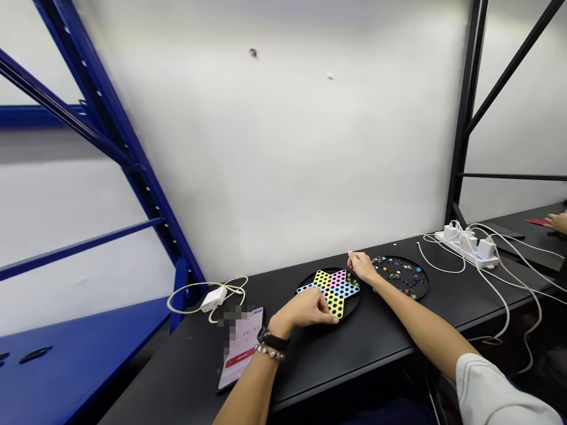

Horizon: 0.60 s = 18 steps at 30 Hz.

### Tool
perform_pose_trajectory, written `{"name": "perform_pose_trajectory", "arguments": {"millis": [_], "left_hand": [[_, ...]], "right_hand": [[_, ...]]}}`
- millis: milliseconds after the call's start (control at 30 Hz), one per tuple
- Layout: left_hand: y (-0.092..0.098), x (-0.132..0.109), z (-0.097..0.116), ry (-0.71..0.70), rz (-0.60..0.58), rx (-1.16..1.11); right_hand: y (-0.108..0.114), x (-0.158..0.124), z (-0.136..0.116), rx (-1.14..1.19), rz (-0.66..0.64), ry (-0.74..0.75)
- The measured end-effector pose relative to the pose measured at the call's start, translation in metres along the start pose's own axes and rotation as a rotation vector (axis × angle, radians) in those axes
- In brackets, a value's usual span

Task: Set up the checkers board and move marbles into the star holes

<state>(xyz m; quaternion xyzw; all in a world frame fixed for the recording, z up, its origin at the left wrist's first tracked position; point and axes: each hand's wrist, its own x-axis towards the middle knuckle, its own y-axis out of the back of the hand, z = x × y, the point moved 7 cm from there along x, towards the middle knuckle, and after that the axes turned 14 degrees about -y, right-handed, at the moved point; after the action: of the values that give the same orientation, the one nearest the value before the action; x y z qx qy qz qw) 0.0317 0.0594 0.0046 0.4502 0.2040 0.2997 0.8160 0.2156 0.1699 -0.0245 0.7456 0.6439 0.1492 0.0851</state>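
Observation:
My left hand (303,310) lies palm down on the near side of a round black Chinese checkers board with a multicoloured star (337,283), its fingers over the yellow point. Whether it grips anything is hidden. My right hand (363,265) is at the board's far edge, fingers bunched and pointing away from me. Next to that hand is a round black tray (401,276) holding several small coloured marbles. Nothing shows clearly in the fingers of my right hand. A black watch and a beaded bracelet sit on my left wrist (271,342).
A black bench runs along a white wall, with a blue steel rack (101,147) at left. A phone (241,348) and white charger (212,300) lie left of the board. A white power strip (465,247) with cables lies right. A co-worker's hand (557,222) shows at far right.

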Motion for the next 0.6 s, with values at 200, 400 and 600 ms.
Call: {"name": "perform_pose_trajectory", "arguments": {"millis": [200, 400, 600], "left_hand": [[-0.0032, 0.0031, -0.0049, -0.026, 0.002, -0.002], [-0.0019, 0.0012, -0.0054, 0.024, 0.012, -0.011], [0.0008, 0.0003, -0.0002, 0.019, 0.037, 0.009]], "right_hand": [[0.0013, -0.0006, -0.0003, -0.026, 0.013, -0.010], [-0.0020, -0.0063, -0.0057, -0.086, -0.010, 0.043], [-0.0006, -0.0082, -0.0075, -0.127, 0.005, 0.052]]}}
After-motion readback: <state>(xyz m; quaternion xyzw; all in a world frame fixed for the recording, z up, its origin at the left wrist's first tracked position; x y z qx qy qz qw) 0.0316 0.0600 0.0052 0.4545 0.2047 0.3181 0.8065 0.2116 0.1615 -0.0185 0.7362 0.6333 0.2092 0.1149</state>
